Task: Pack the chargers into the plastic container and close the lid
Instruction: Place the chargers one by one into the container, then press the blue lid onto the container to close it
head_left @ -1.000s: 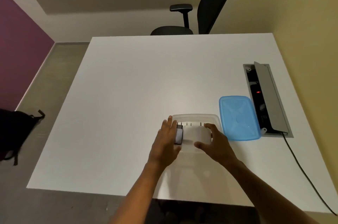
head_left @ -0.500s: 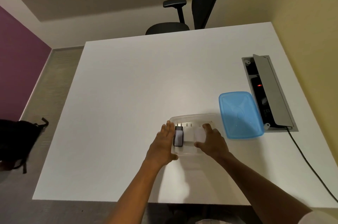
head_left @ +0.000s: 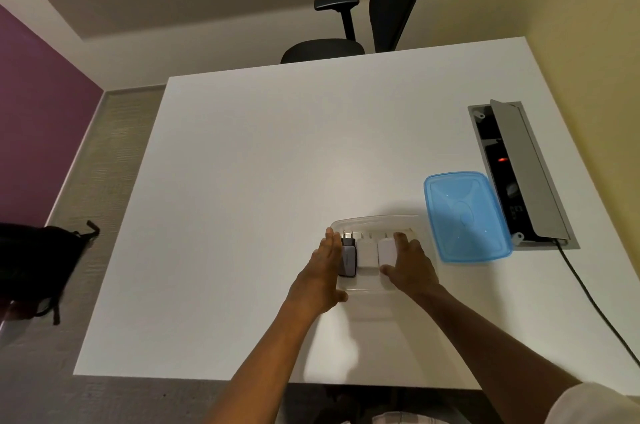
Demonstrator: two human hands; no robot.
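A clear plastic container (head_left: 375, 223) sits on the white table near its front edge. Three chargers lie side by side in it, prongs pointing away from me: a dark one (head_left: 348, 256), a white one (head_left: 367, 252) and a pale one (head_left: 387, 249). My left hand (head_left: 323, 273) lies flat with fingers straight against the left side of the dark charger. My right hand (head_left: 410, 266) cups the pale charger from the right, thumb at its near end. The blue lid (head_left: 464, 215) lies flat on the table just right of the container.
An open grey cable box (head_left: 519, 174) is set into the table right of the lid, with a black cable (head_left: 595, 306) running toward me. A black office chair (head_left: 349, 25) stands at the far edge. A dark bag (head_left: 38, 261) lies on the floor at left.
Both hands have stayed at the container, closing in on the row of chargers. The pale charger under my right hand now shows beside the white one. The view shifted slightly.
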